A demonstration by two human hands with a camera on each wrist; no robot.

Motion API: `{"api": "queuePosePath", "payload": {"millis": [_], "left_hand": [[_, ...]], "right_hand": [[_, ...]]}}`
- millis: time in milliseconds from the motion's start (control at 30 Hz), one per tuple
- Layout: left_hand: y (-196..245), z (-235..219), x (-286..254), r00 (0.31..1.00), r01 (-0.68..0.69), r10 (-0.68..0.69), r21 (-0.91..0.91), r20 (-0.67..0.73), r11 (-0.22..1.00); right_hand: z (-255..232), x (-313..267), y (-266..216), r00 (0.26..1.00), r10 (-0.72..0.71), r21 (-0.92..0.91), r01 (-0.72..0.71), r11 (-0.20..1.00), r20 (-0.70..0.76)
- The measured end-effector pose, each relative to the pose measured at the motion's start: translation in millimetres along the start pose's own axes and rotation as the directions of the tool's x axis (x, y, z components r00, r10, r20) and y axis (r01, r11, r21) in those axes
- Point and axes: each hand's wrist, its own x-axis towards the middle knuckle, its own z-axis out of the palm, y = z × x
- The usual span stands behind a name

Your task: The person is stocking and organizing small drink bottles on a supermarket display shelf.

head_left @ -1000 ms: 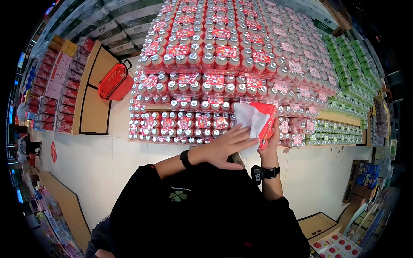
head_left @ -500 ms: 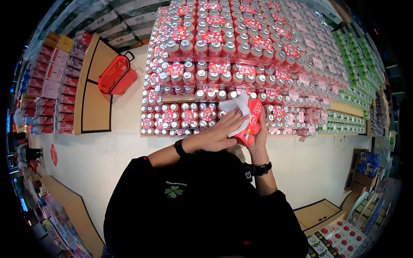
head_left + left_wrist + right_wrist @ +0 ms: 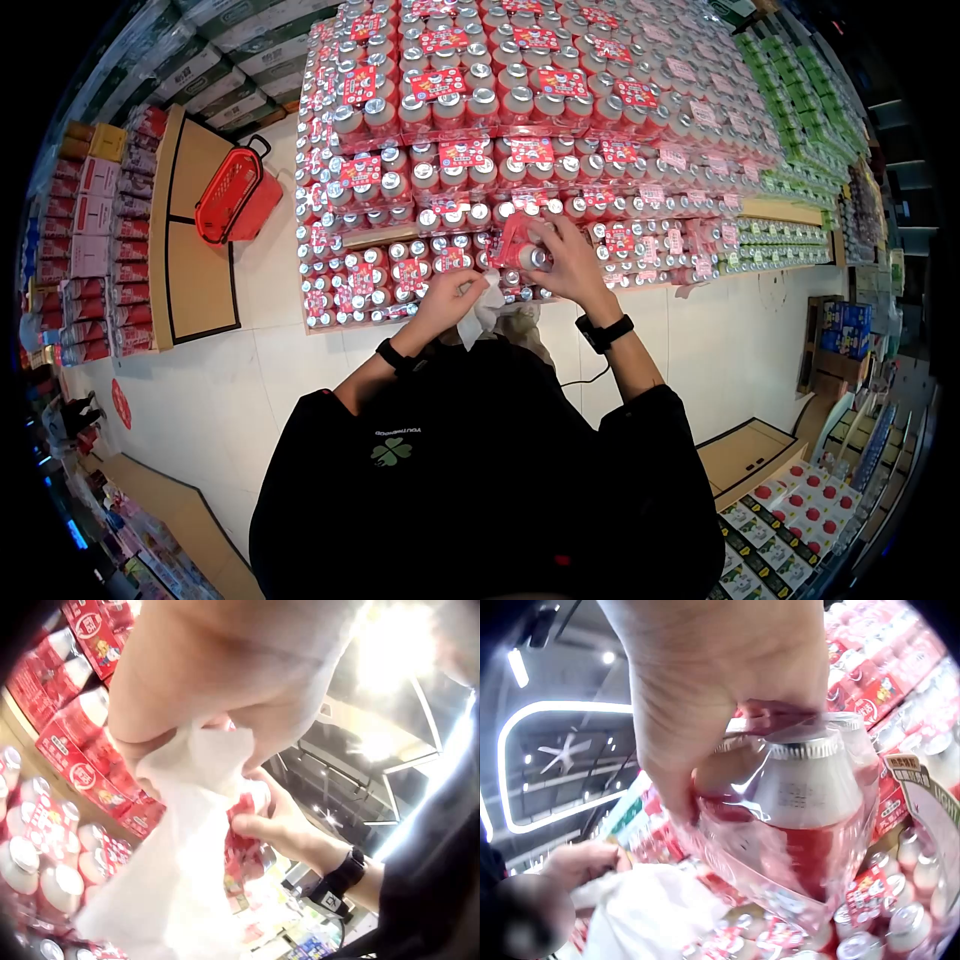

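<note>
Between the thumb and fingers of my left hand [image 3: 447, 305] a crumpled white cloth [image 3: 484, 310] is pinched; it hangs down in large folds in the left wrist view. My right hand [image 3: 574, 266] grips from above a plastic-wrapped pack of drink bottles [image 3: 802, 847] with red labels and silver foil lids. In the head view the pack overlaps the front rows of the display, just right of the cloth. The palm hides part of the pack's top in the right wrist view.
A stepped stack of similar red-labelled bottle packs [image 3: 445, 85] rises in front, with green packs [image 3: 800, 130] to its right. A red shopping basket [image 3: 240, 195] stands on the floor at the left, beside a wooden display base [image 3: 200, 290]. Cartons [image 3: 800, 510] lie at the lower right.
My left hand, earlier laid flat with the cloth against the pack, has come away leftward and now pinches the cloth. My right hand has moved from below the pack to above it.
</note>
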Motion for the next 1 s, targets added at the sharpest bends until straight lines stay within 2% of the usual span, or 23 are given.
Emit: {"api": "queuePosePath", "payload": {"millis": [67,100,167,233,267,333,367,400,433,467,500,533,567,600,633,667,700,767,833,900,933,967,1000], "left_hand": [[-11,-4,1,0.998,0.052,-0.051,0.008,-0.041,0.999],[-16,-7,0,0.992,0.098,-0.097,0.013,-0.077,0.995],[-16,-11,-1,0.992,0.089,-0.086,0.032,-0.091,0.996],[-13,-13,-4,0.982,0.187,-0.185,0.050,-0.039,0.981],[-23,-12,-10,0.992,0.118,-0.113,0.096,-0.061,0.988],[-31,-16,-20,0.984,0.170,-0.176,0.179,0.016,0.969],[-24,-18,-24,0.980,0.179,-0.194,0.225,0.042,0.958],[-17,-20,-27,0.966,0.245,-0.257,0.188,0.042,0.951],[-8,-21,-30,0.965,0.255,-0.263,0.181,0.020,0.950],[0,-21,-34,0.976,0.217,-0.218,0.125,-0.009,0.968],[5,-20,-38,0.984,0.175,-0.172,0.070,-0.041,0.982],[-3,-16,-42,0.985,0.138,-0.129,0.075,-0.112,0.988],[17,-21,-45,0.981,0.142,-0.131,0.071,-0.140,0.987],[37,-27,-50,0.942,0.320,-0.281,0.242,-0.183,0.916],[50,-32,-56,0.875,0.483,-0.416,0.389,-0.248,0.784],[51,-30,-61,0.883,0.438,-0.309,0.385,-0.353,0.812],[53,-29,-65,0.870,0.453,-0.314,0.361,-0.381,0.815],[77,-43,-71,0.772,0.624,-0.456,0.393,-0.443,0.675],[51,-59,-84,0.750,0.638,-0.455,0.344,-0.480,0.689],[17,-81,-102,0.743,0.492,-0.450,-0.050,-0.496,0.869],[-9,-91,-114,0.776,0.333,-0.459,-0.337,-0.433,0.881],[-35,-101,-125,0.813,0.158,-0.447,-0.598,-0.372,0.786],[-50,-113,-136,0.799,0.145,-0.467,-0.633,-0.379,0.761]], "right_hand": [[13,6,12,0.945,-0.273,-0.137,0.299,0.944,0.181],[18,6,18,0.943,-0.277,-0.130,0.303,0.944,0.185],[23,8,21,0.881,-0.304,-0.249,0.406,0.879,0.362],[20,4,18,0.899,-0.267,-0.274,0.369,0.888,0.347],[24,2,18,0.914,-0.240,-0.221,0.321,0.921,0.327],[29,-2,7,0.946,-0.168,-0.128,0.209,0.969,0.276],[32,0,-3,0.938,-0.192,-0.118,0.234,0.965,0.290],[37,2,-15,0.960,-0.099,0.002,0.102,0.995,0.260],[42,3,-25,0.969,0.007,0.119,-0.038,0.992,0.246],[57,3,-27,0.981,-0.030,0.124,0.006,0.992,0.190],[70,5,-30,0.977,-0.049,0.127,0.023,0.992,0.206],[83,7,-33,0.966,0.064,0.244,-0.127,0.961,0.249],[90,13,-44,0.938,0.165,0.345,-0.271,0.899,0.306],[94,16,-56,0.945,0.154,0.372,-0.260,0.891,0.290],[110,16,-54,0.947,0.132,0.395,-0.245,0.885,0.292],[118,17,-61,0.944,0.127,0.380,-0.242,0.893,0.303],[125,17,-68,0.941,0.121,0.365,-0.238,0.900,0.315],[127,23,-88,0.935,0.063,0.373,-0.200,0.906,0.349],[135,30,-100,0.931,0.034,0.385,-0.183,0.904,0.363],[149,38,-106,0.845,-0.124,0.635,-0.285,0.718,0.520],[146,40,-122,0.798,-0.134,0.620,-0.339,0.707,0.588],[155,38,-128,0.793,-0.191,0.618,-0.273,0.738,0.578],[165,34,-135,0.774,-0.205,0.636,-0.305,0.709,0.599]]}}
